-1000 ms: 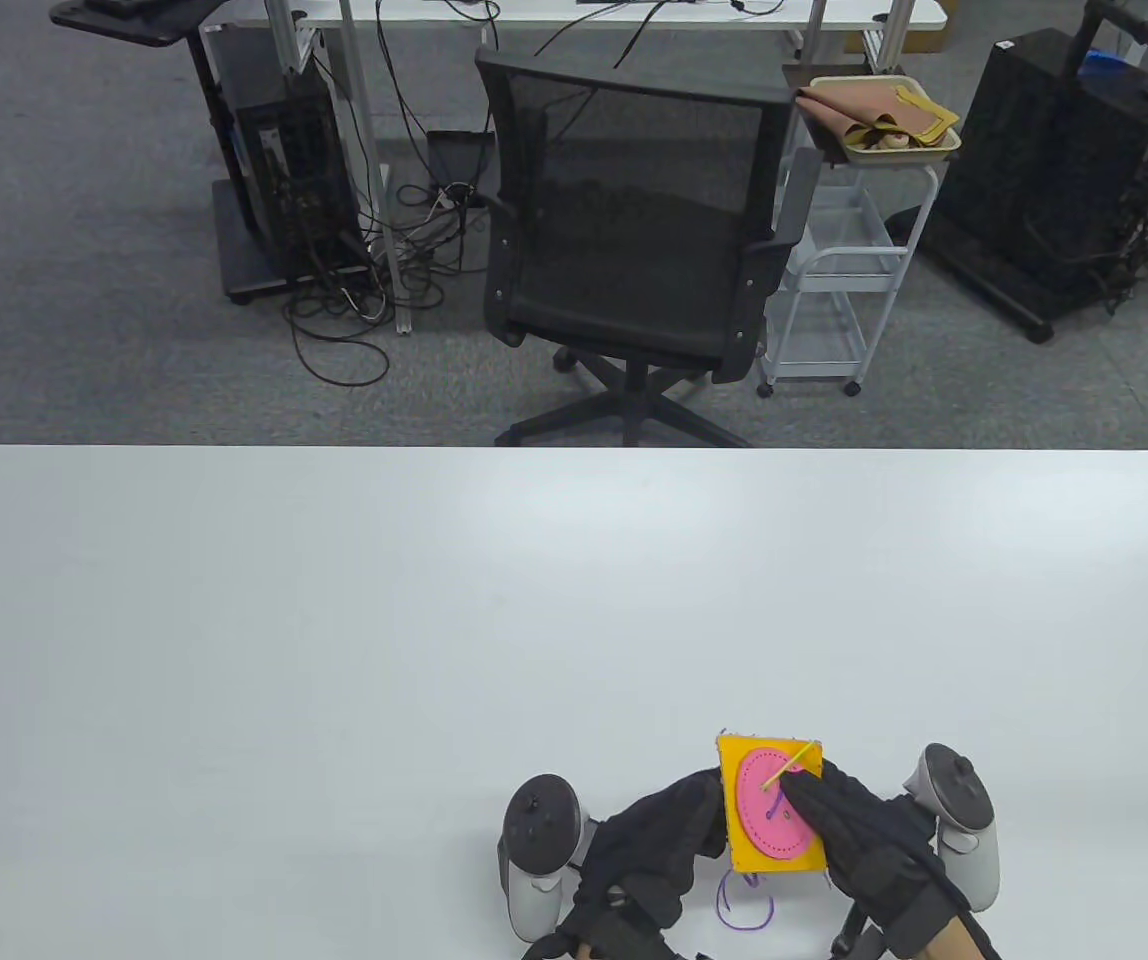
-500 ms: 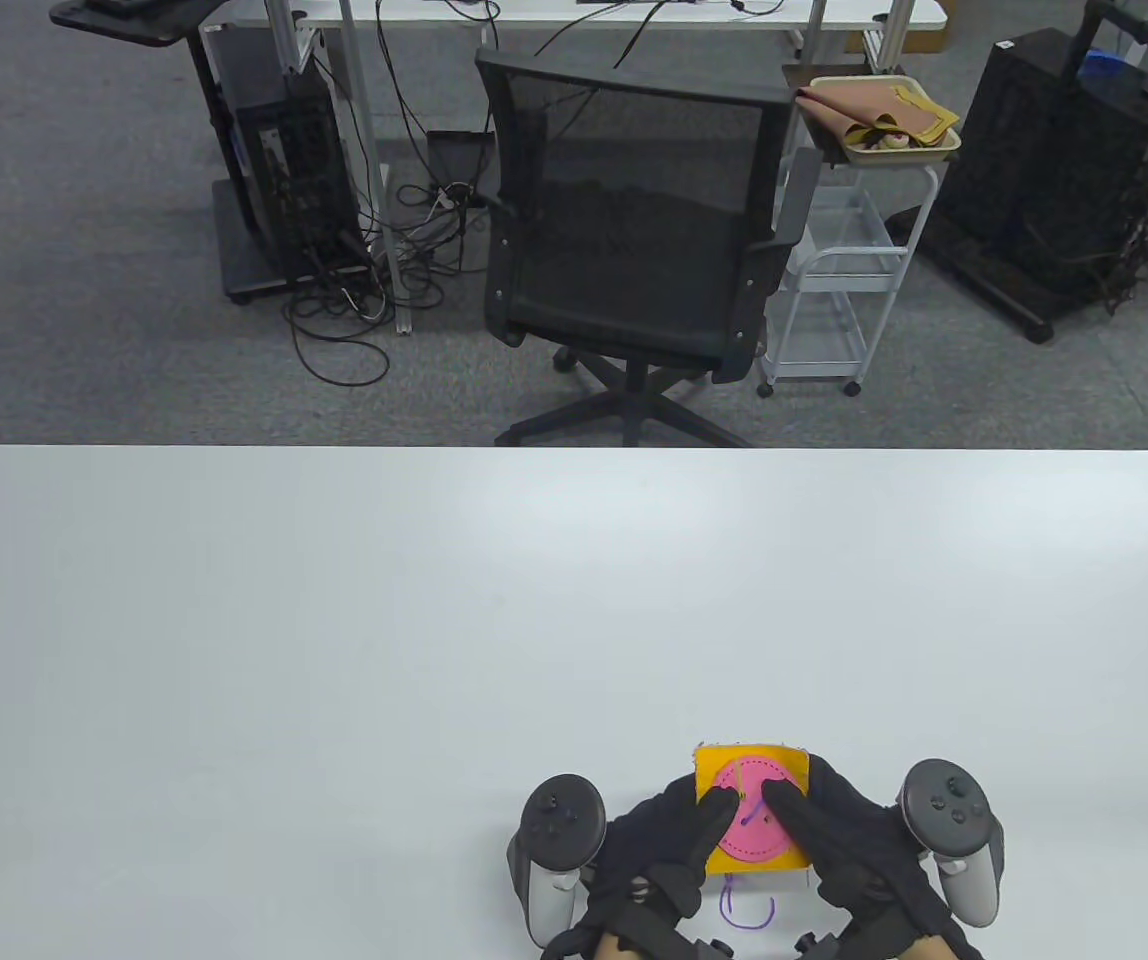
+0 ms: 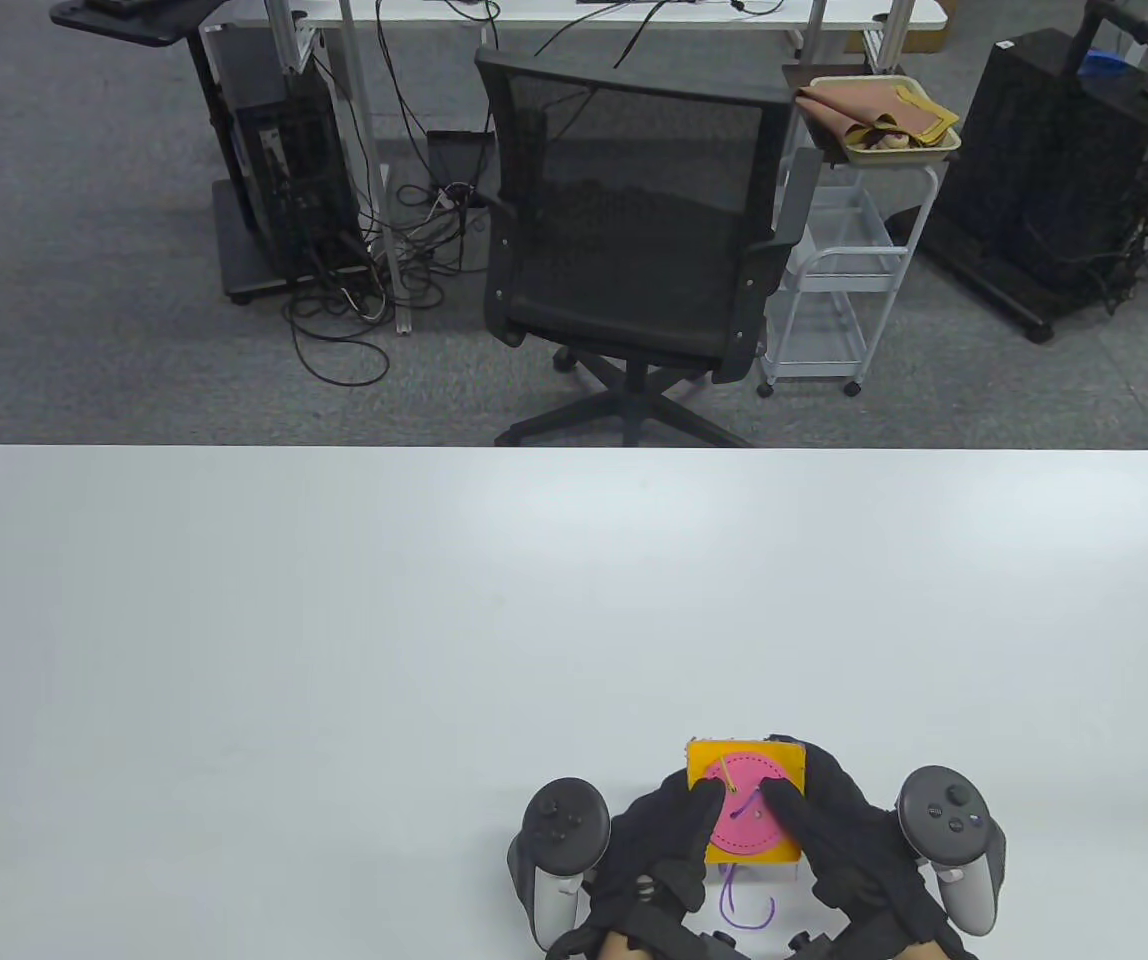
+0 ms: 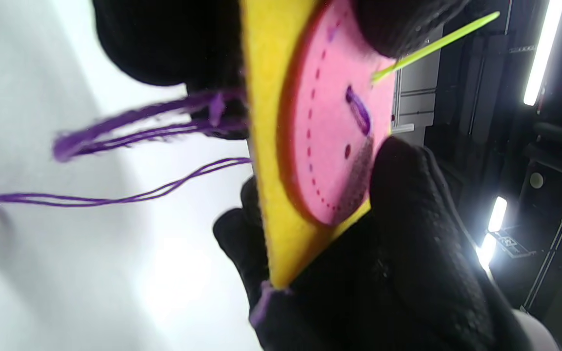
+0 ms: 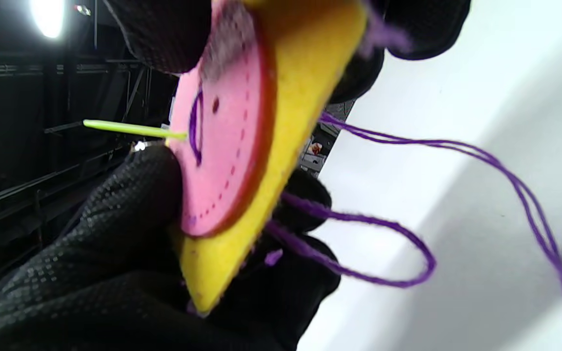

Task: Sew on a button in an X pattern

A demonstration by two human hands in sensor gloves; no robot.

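A yellow felt square (image 3: 704, 760) with a round pink button (image 3: 749, 825) on it is held up off the white table (image 3: 334, 650) near the front edge. My left hand (image 3: 694, 812) grips its left side, my right hand (image 3: 786, 802) its right side, thumbs on the front. A yellow-green needle (image 3: 727, 775) sticks out of the button beside my left thumb; neither hand pinches it. In the left wrist view the needle (image 4: 437, 43) stands out above one purple stitch (image 4: 359, 109). Purple thread (image 3: 746, 900) hangs in loops behind and below the felt.
A black office chair (image 3: 624, 220) stands beyond the table's far edge, with a white cart (image 3: 834, 290) to its right. The trackers (image 3: 559, 840) on my hands sit left and right of the felt.
The felt has turned from tilted to square-on and shifted a little left. My right hand has left the needle and now holds the felt's right side. The needle now sticks out by my left thumb.
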